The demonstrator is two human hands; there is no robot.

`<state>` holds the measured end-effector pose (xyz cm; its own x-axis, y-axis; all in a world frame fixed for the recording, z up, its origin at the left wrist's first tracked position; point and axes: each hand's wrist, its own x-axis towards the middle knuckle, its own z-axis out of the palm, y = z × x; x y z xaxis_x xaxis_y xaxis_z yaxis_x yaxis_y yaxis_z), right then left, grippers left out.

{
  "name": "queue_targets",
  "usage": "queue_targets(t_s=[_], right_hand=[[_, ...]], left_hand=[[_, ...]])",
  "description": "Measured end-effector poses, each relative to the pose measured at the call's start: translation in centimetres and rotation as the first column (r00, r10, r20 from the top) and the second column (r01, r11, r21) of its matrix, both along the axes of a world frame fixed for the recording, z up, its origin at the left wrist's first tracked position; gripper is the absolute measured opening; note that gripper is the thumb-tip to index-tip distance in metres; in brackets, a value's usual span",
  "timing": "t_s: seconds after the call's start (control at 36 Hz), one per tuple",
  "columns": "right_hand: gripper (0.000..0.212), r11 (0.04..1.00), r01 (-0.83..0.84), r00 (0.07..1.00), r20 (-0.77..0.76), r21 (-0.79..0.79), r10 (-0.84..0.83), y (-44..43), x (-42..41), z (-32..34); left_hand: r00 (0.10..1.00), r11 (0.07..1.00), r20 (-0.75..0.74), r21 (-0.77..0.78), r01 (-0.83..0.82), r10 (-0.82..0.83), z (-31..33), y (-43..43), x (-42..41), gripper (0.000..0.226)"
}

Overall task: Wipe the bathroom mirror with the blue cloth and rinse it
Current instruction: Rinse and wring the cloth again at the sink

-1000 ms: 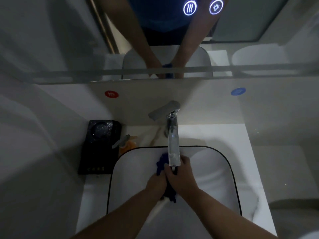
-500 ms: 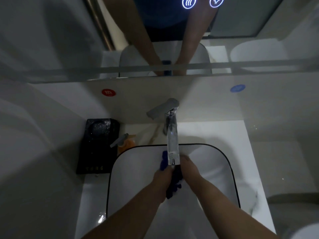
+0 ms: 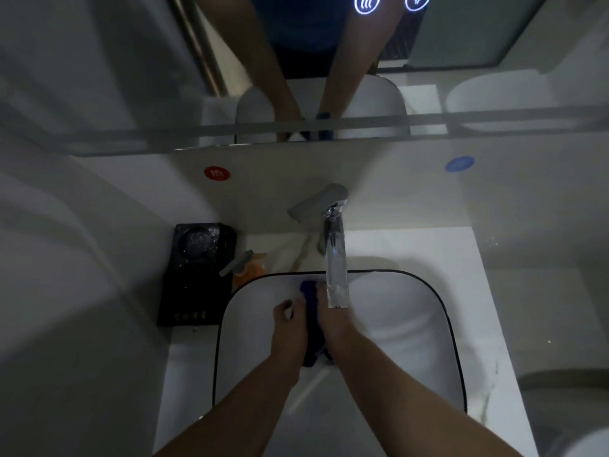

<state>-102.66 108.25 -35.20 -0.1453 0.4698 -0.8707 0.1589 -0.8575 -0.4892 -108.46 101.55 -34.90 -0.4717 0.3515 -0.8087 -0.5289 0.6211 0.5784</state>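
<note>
The dim bathroom is closed in by pale grey walls, with a wide wall mirror (image 3: 99,77) above the basin reflecting the person's forearms and carrying two glowing round touch icons (image 3: 367,3) at its top edge. Below the mirror lies the white marble-veined tabletop (image 3: 468,291), and sunk into it is the white rounded-rectangle sink with a thin black rim (image 3: 441,311). Behind the sink, a chrome tap with a flat lever handle (image 3: 334,245) reaches out over the bowl. Left of the sink stands a black speckled rectangular tray (image 3: 194,275), and between tray and sink sits an orange pump bottle (image 3: 248,270). On the backsplash behind the sink are a red round sticker (image 3: 217,173) and a blue round sticker (image 3: 459,164). Inside the sink, under the spout, the left hand (image 3: 290,334) and right hand (image 3: 336,328) press together, fingers curled closed around the dark blue cloth (image 3: 309,298) bunched between them.
</note>
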Motion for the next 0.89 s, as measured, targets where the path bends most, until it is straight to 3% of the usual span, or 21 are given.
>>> queue_targets(t_s=[0.06, 0.11, 0.17, 0.22, 0.28, 0.33, 0.39, 0.42, 0.47, 0.53, 0.64, 0.72, 0.81, 0.89], right_hand=[[0.025, 1.0, 0.001, 0.999, -0.035, -0.018, -0.001, -0.1, 0.7, 1.1], [0.029, 0.999, 0.01, 0.999, -0.033, -0.032, -0.011, 0.1, 1.8, 1.5], [0.026, 0.999, -0.016, 1.0, 0.006, -0.04, 0.017, 0.9, 3.0, 1.3], [0.03, 0.994, 0.036, 0.999, 0.035, -0.107, -0.033, 2.1, 3.9, 1.1], [0.06, 0.975, 0.086, 0.994, 0.085, -0.205, -0.07, 2.6, 5.0, 0.0], [0.08, 0.972, 0.091, 0.993, 0.099, -0.216, -0.071, 2.3, 5.6, -0.8], [0.068, 0.996, 0.012, 0.997, 0.074, -0.084, -0.006, 1.5, 6.4, -0.8], [0.057, 0.998, -0.057, 0.992, 0.109, -0.004, 0.057, 1.3, 6.6, -0.4], [0.036, 0.974, -0.182, 0.965, 0.216, 0.133, 0.15, 1.0, 6.8, 0.1], [0.019, 0.959, -0.191, 0.951, 0.28, 0.208, 0.129, 0.8, 6.2, 0.5], [0.015, 0.944, -0.201, 0.957, 0.259, 0.26, 0.132, 0.3, 4.5, 1.1], [0.035, 0.926, -0.29, 0.943, 0.234, 0.241, 0.235, -0.4, 3.6, -1.8], [0.044, 0.98, -0.185, 0.977, 0.122, 0.078, 0.174, -0.8, 2.4, -3.5], [0.041, 0.991, -0.056, 0.998, -0.024, -0.12, 0.053, -0.2, 1.2, 0.2]], left_hand=[[0.991, 1.0, 0.132, 0.024, -0.012, 0.008, 0.1, 0.5, 1.2, 0.067], [0.987, 0.999, 0.154, 0.025, 0.042, -0.045, -0.5, 0.7, 2.0, 0.074], [0.983, 0.994, 0.146, 0.022, 0.11, -0.112, -0.8, 1.4, 2.5, 0.065], [0.968, 0.996, 0.24, -0.021, 0.084, -0.077, -1.2, 2.3, 2.8, 0.052], [0.946, 0.997, 0.323, -0.064, 0.039, -0.017, -1.7, 3.2, 3.3, 0.037], [0.924, 0.998, 0.379, -0.058, -0.02, 0.04, -0.6, 4.2, 3.9, 0.046], [0.893, 0.988, 0.425, -0.017, -0.154, 0.146, 0.7, 4.7, 4.8, 0.046], [0.925, 0.986, 0.342, -0.042, -0.161, 0.166, 0.5, 4.8, 5.3, 0.047], [0.893, 0.981, 0.426, 0.056, -0.184, 0.143, 0.4, 4.6, 5.0, 0.057], [0.839, 0.979, 0.512, -0.015, -0.203, 0.182, -0.6, 4.5, 4.5, 0.058], [0.868, 0.998, 0.496, 0.069, -0.009, -0.026, -0.2, 4.0, 2.7, 0.056], [0.9, 0.995, 0.433, 0.096, 0.012, -0.053, -0.5, 3.1, 1.6, 0.046], [0.956, 0.999, 0.291, 0.016, -0.04, 0.033, -2.1, 1.9, 0.9, 0.091], [0.962, 0.995, 0.256, -0.018, -0.099, 0.1, -2.2, 1.5, 0.2, 0.112]])
